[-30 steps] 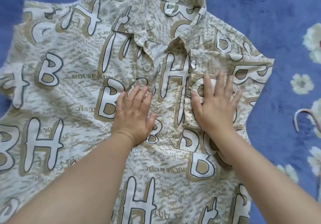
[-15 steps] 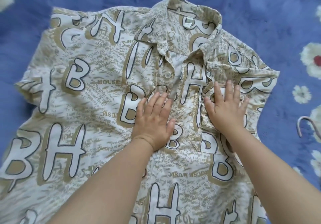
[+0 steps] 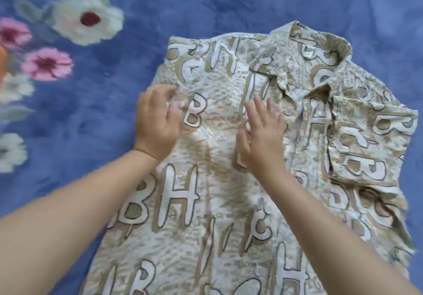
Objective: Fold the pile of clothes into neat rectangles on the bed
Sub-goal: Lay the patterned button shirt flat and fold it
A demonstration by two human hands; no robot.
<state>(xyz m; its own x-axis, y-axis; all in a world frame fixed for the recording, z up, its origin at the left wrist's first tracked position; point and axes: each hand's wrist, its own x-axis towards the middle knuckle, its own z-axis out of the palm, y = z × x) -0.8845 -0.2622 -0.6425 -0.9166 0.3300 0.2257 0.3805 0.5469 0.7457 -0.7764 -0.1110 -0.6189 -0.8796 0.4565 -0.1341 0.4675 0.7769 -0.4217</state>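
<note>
A collared shirt [image 3: 263, 180] is spread flat on a bedspread [image 3: 206, 3], with its collar [image 3: 304, 54] at the far end. The left hand [image 3: 158, 123] is placed at the shirt's left edge. The right hand [image 3: 263, 139] is placed to its right, on the shirt's middle, before the collar.
</note>
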